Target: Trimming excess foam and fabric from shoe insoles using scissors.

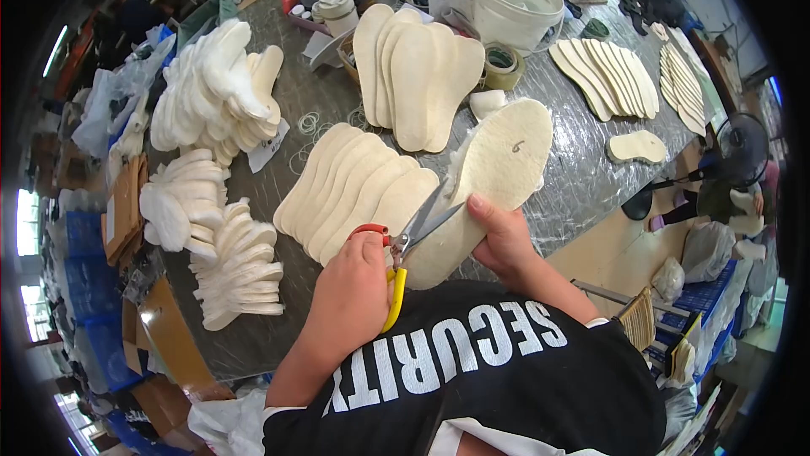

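My left hand (359, 287) is closed round the handles of a pair of scissors (413, 237), one handle red and the other yellow. Their blades stand apart at the left edge of a cream insole (506, 156) with fluffy fleece along its rim and a small handwritten mark near the toe. My right hand (504, 241) grips this insole at its right edge, thumb on top. Its heel end hangs low, close to my dark shirt. Just left of the blades, a fanned row of cream insoles (350, 190) lies on the table.
More insoles (413, 76) stand fanned behind. Piles of fluffy insoles (215, 89) cover the table's left side. A white bucket (517, 5), tape rolls (502, 65) and a lidded cup (336, 10) stand at the back. Further insoles (606, 76) lie right; beyond the table edge is a fan (742, 137).
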Tool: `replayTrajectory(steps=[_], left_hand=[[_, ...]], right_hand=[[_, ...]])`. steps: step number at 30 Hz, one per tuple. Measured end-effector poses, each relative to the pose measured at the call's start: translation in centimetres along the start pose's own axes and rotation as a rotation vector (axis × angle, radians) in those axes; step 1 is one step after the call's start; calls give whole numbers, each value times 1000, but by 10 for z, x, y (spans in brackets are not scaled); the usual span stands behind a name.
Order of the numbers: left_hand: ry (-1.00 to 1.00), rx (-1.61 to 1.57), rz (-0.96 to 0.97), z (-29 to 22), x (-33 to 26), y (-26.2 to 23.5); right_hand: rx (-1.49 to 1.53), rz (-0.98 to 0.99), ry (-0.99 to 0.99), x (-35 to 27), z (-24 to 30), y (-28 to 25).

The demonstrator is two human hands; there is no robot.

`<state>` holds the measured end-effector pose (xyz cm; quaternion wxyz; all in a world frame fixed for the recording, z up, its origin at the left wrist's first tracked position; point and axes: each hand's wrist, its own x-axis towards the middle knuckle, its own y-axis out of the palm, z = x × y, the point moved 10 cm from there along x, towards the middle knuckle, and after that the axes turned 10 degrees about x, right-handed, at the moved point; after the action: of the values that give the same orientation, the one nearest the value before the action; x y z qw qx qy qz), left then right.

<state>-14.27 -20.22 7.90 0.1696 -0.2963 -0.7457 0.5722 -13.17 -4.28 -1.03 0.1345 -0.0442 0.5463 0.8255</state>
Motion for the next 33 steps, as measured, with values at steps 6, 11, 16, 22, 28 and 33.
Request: replayTrajectory(steps=[6, 11, 16, 22, 28, 33], left_hand=[[39, 22, 96, -4, 2, 12], [52, 62, 17, -7, 4, 10], [-9, 35, -4, -9, 6, -5], [35, 53, 36, -9, 6, 8], [41, 74, 39, -10, 8, 8], [60, 106, 17, -12, 7, 11]], right_hand=[[-7, -37, 2, -5, -2, -2], [-41, -54, -34, -7, 0, -3], [-58, -78, -80, -7, 5, -4], [-40, 42, -51, -9, 5, 8], [2, -5, -33, -9, 2, 7], [-8, -84, -3, -9, -3, -4]])
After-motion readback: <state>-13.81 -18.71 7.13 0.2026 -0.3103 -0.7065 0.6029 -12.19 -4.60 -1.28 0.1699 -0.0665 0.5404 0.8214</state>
